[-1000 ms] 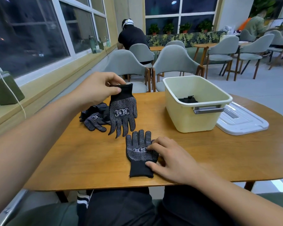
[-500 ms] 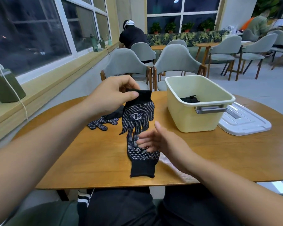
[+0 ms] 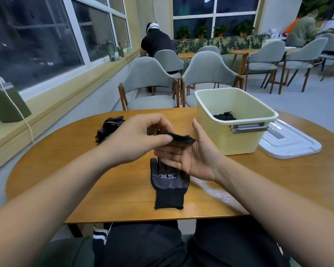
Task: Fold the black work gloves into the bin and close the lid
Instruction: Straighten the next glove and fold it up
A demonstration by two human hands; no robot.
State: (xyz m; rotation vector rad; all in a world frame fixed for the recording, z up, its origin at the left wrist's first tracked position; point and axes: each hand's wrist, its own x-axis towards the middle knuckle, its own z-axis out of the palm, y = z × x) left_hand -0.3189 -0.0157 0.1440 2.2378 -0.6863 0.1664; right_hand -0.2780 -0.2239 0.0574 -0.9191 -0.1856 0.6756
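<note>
At the near edge of the wooden table (image 3: 81, 170) one black glove (image 3: 169, 183) lies flat, dotted palm up and cuff toward the person, likely laid out as the base its partner will be matched to. Just above it, the left hand (image 3: 135, 139) pinches a second glove (image 3: 179, 138) between thumb and fingertips and holds it level and edge-on to the camera. The right hand (image 3: 197, 158) waits beside and under it with palm open and fingers straight, apparently ready to receive or flatten the cloth (whether the palm actually touches the glove I cannot tell). Further back on the left, a loose heap of gloves (image 3: 109, 129) sits within easy reach, so pairs are still left to do. On the right stands the cream bin (image 3: 239, 141), open, with a dark folded bundle (image 3: 224, 116) already at its bottom. Its white lid (image 3: 289, 144) lies flat on the table just beside it, kept out of the way yet handy for closing. Beyond the table are grey chairs (image 3: 148, 78).
</note>
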